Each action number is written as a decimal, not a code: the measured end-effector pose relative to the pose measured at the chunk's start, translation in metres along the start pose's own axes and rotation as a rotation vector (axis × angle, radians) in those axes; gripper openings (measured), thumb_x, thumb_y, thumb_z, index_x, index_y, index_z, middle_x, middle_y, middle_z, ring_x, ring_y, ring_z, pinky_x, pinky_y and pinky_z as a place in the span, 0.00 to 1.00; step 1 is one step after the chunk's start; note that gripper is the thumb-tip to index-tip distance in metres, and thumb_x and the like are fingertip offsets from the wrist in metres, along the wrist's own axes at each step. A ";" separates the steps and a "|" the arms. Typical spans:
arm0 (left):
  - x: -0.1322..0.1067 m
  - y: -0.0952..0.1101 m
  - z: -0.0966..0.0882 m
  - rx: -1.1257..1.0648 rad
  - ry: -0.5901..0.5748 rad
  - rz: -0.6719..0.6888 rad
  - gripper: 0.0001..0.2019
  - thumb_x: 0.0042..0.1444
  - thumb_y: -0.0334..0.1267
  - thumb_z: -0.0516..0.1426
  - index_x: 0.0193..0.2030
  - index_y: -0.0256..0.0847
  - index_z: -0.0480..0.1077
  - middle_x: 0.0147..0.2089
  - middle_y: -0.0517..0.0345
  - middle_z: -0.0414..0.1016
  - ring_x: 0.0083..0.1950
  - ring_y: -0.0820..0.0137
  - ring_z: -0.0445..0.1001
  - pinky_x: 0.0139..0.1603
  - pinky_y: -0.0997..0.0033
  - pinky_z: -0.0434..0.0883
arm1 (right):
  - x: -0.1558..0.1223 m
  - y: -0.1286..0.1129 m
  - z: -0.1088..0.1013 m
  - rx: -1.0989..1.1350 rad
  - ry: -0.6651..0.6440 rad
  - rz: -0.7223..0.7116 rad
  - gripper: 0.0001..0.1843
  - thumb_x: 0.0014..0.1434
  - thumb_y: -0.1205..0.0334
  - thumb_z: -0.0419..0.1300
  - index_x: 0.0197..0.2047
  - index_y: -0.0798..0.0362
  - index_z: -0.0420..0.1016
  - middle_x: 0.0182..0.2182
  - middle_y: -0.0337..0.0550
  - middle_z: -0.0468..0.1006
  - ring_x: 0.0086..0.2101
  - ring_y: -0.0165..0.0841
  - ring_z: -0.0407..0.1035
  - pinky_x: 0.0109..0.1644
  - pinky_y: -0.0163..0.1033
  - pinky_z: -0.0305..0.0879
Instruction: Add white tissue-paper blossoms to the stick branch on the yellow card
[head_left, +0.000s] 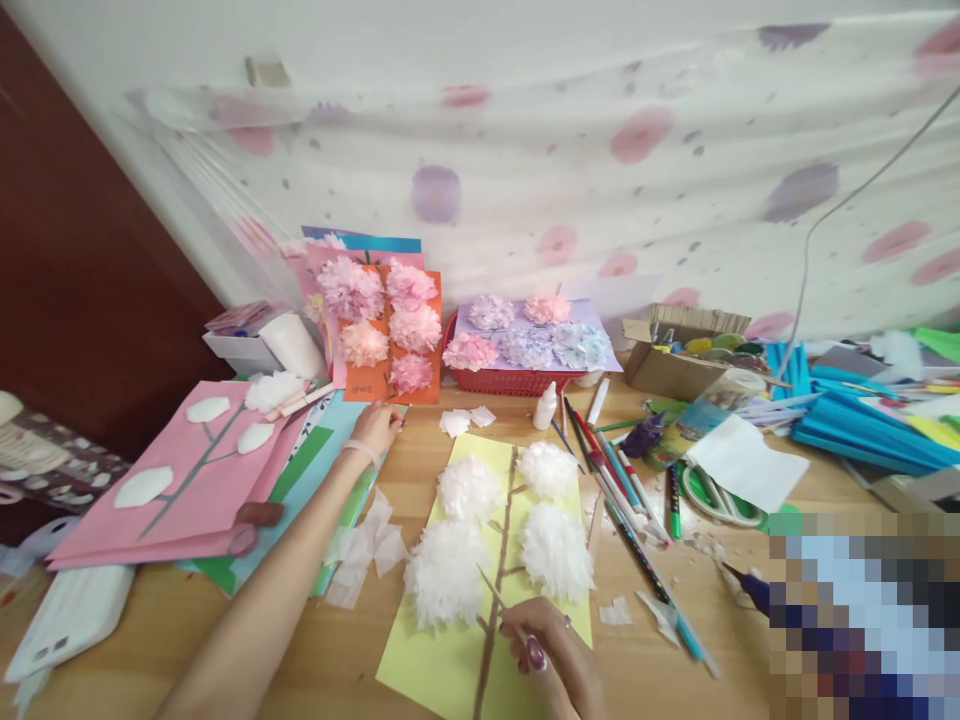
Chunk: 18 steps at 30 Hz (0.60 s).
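My right hand (551,655) is closed in a pinch on a thin wooden stick (491,583). The stick's tip points at the white tissue-paper pompoms on a yellow card (416,650). A brown stem (496,600) runs up the card between a lower-left pompom (448,573) and a lower-right pompom (556,552). Above them sit two more white pompoms. My left hand (381,428) reaches forward, its bent fingers closed near the lower edge of an orange card (362,388) with pink pompoms. What those fingers hold, if anything, is hidden.
White tissue squares (367,545) lie left of the yellow card. Pens (637,540) and a white glue bottle (545,408) are at its right. A pink card (202,490) lies left; a red basket (510,382) stands behind. Another person's pixelated sleeve area (862,620) appears lower right.
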<state>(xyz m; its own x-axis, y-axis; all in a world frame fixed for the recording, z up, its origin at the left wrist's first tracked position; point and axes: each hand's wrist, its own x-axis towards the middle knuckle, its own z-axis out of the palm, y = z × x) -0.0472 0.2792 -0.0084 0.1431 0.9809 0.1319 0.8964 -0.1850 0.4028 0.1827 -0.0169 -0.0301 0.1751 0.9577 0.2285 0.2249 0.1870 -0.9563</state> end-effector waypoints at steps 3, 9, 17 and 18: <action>0.000 -0.004 -0.002 -0.045 -0.037 0.002 0.07 0.54 0.33 0.54 0.31 0.40 0.74 0.33 0.54 0.78 0.40 0.64 0.76 0.45 0.69 0.70 | 0.002 -0.002 0.000 -0.059 -0.022 -0.023 0.22 0.66 0.43 0.48 0.35 0.48 0.74 0.27 0.40 0.72 0.26 0.32 0.66 0.31 0.35 0.60; -0.006 0.000 -0.004 -0.062 -0.040 -0.001 0.04 0.50 0.38 0.58 0.28 0.40 0.71 0.33 0.51 0.76 0.41 0.59 0.75 0.46 0.64 0.69 | 0.000 -0.003 0.000 -0.087 0.001 -0.056 0.19 0.67 0.47 0.48 0.36 0.48 0.73 0.29 0.40 0.73 0.29 0.33 0.68 0.33 0.35 0.62; -0.015 -0.002 -0.029 -0.213 -0.204 0.008 0.09 0.50 0.43 0.56 0.25 0.40 0.69 0.25 0.57 0.72 0.31 0.66 0.72 0.36 0.68 0.69 | 0.000 -0.003 0.005 -0.120 0.072 -0.092 0.09 0.65 0.57 0.54 0.38 0.49 0.74 0.30 0.42 0.74 0.29 0.33 0.69 0.33 0.35 0.65; -0.019 -0.007 -0.037 -0.240 -0.259 -0.005 0.12 0.49 0.46 0.56 0.25 0.40 0.70 0.23 0.58 0.71 0.28 0.67 0.71 0.31 0.70 0.69 | 0.000 -0.003 0.005 -0.118 0.075 -0.080 0.09 0.65 0.58 0.54 0.39 0.49 0.74 0.32 0.43 0.75 0.31 0.33 0.70 0.34 0.34 0.65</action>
<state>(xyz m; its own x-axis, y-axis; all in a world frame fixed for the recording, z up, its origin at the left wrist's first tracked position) -0.0715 0.2599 0.0198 0.2679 0.9590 -0.0923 0.7779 -0.1588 0.6080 0.1771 -0.0159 -0.0280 0.2228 0.9208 0.3202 0.3509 0.2307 -0.9075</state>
